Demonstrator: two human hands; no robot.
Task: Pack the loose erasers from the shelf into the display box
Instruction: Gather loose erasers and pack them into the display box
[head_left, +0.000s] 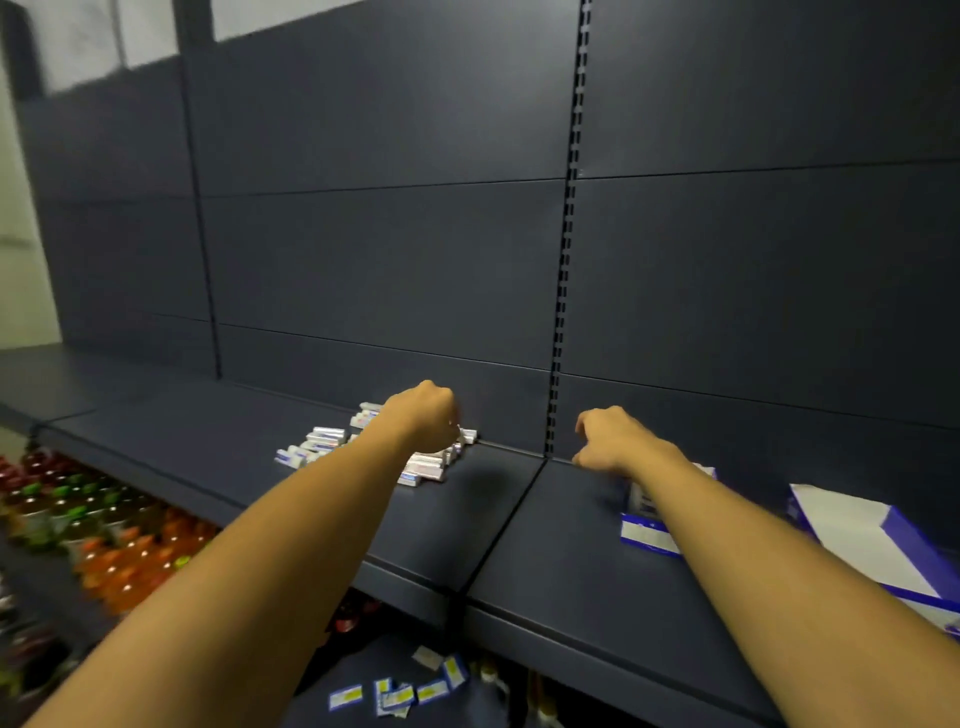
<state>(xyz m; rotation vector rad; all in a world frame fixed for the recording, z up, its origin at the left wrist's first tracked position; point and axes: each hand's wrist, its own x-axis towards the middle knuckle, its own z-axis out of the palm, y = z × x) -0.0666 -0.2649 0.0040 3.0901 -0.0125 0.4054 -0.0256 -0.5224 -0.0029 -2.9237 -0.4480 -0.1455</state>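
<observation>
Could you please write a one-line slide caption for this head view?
Left hand over loose erasers on the shelf; right hand above the display box.

The left hand covers the middle of the erasers, so its grip cannot be told. The right forearm hides most of the display box. The white lid is cut by the right edge. The bottles below are blurred.

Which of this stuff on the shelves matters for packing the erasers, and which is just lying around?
For the job: loose erasers, display box, left hand, right hand.

Just lying about: bottled drinks, large white and purple box, labels on the lower shelf.
</observation>
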